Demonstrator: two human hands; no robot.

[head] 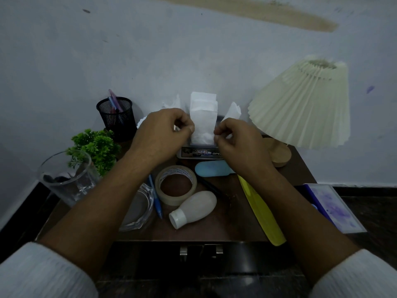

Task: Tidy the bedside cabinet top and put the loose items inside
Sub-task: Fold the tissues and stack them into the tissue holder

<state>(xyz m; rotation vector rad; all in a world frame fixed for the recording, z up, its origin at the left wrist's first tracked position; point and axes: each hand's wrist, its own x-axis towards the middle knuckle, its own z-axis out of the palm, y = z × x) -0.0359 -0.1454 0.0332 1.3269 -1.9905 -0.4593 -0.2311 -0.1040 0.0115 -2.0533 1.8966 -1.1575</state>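
We hold the white tissue (203,119) that stands up out of the tissue box (199,153). The left grip (163,134) pinches its left edge and the right grip (238,140) pinches its right edge, fingers curled. Just in front of the box lie the tape roll (176,184) and the bottle (193,208). The yellow comb (261,209) lies front-right of the box, and the lamp (300,104) stands to its right.

1. I carry the only view on my head; it looks forward and steeply down onto the cabinet top (236,222).
2. It faces the wall (150,50), which fills the upper half.
3. It sits close: my left hand (165,132) and right hand (238,140) are mid-frame, and my sleeves (43,272) are in the bottom corners.
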